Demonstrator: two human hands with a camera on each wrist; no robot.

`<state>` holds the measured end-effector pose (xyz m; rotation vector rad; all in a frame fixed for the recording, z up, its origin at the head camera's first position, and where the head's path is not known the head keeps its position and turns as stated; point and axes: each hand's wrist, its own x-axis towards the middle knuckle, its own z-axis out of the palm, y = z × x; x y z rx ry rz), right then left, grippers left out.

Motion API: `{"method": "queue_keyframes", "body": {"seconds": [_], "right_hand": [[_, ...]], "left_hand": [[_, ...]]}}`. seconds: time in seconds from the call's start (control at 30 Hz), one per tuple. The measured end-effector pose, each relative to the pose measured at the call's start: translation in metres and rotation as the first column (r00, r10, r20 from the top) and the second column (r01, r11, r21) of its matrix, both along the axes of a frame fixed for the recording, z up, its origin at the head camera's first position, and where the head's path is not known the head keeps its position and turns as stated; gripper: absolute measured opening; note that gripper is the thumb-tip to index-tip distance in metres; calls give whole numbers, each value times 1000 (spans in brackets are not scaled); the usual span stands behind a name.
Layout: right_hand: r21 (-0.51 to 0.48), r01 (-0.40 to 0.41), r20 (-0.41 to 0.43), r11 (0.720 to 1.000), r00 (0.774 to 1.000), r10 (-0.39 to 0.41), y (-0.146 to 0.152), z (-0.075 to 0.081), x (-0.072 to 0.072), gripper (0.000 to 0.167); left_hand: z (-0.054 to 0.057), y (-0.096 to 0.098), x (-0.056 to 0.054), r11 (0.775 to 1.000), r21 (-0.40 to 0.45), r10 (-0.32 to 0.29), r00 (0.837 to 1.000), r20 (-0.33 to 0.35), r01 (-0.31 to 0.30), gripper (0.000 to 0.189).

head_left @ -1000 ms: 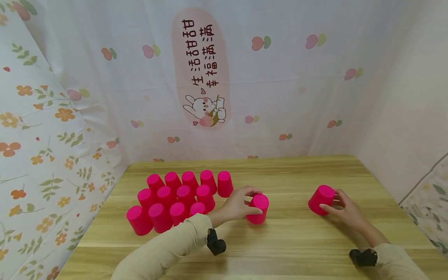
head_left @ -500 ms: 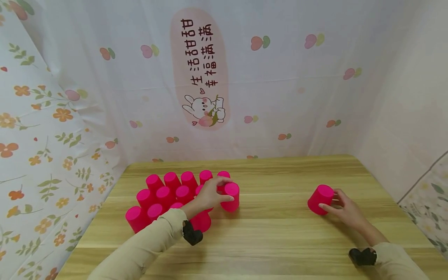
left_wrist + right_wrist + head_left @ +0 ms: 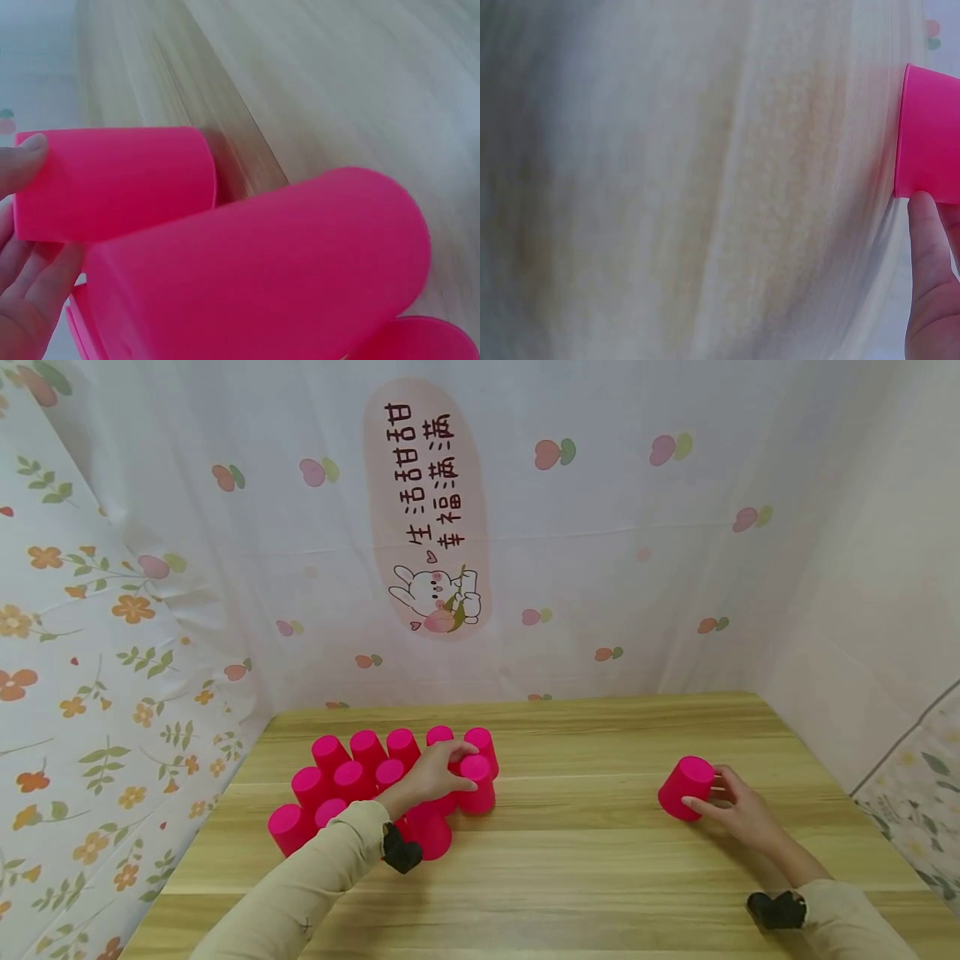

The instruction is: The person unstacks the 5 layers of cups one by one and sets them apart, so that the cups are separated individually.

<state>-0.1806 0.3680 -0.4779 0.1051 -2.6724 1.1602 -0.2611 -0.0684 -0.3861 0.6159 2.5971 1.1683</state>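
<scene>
My left hand (image 3: 431, 774) grips an upside-down pink plastic cup (image 3: 478, 789) at the right end of the middle row of a group of like cups. In the left wrist view its thumb and fingers lie round the base end of that cup (image 3: 120, 180), and another pink cup (image 3: 262, 270) stands closer to the camera. Over to the right, my right hand (image 3: 738, 814) holds a single upside-down pink cup (image 3: 686, 789) on the table, thumb at the front and fingers behind. The right wrist view catches part of this cup (image 3: 934, 139) above the thumb.
Several more upturned pink cups (image 3: 291, 828) stand in three rows at the left, some hidden by my left arm. The wooden table (image 3: 570, 877) reaches back to a patterned curtain (image 3: 600, 568). Both wrists wear a black camera (image 3: 776, 910).
My left hand has carried its cup leftward from mid-table to the end of the middle row, and lower over the last half second. The right hand and its cup have stayed put.
</scene>
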Motion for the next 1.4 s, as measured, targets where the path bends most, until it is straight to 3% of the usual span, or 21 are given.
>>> {"method": "queue_keyframes", "body": {"seconds": [0.5,0.93,1.13,1.4], "right_hand": [[4,5,10,1000,1000,-5,0,1,0,46],[5,2,13,1000,1000,-2,-1,3,1,46],[-10,-2,15,1000,1000,3,-1,2,1,46],[1,1,13,1000,1000,-1,-1,1,0,47]], "left_hand": [[-7,-2,-2,995,-88,-46,999,11,46,47],[-9,0,-2,993,-100,-55,998,-2,55,47],[-7,0,-3,990,-127,-66,998,-12,64,50],[0,2,-8,990,-137,-35,999,6,36,50]]}}
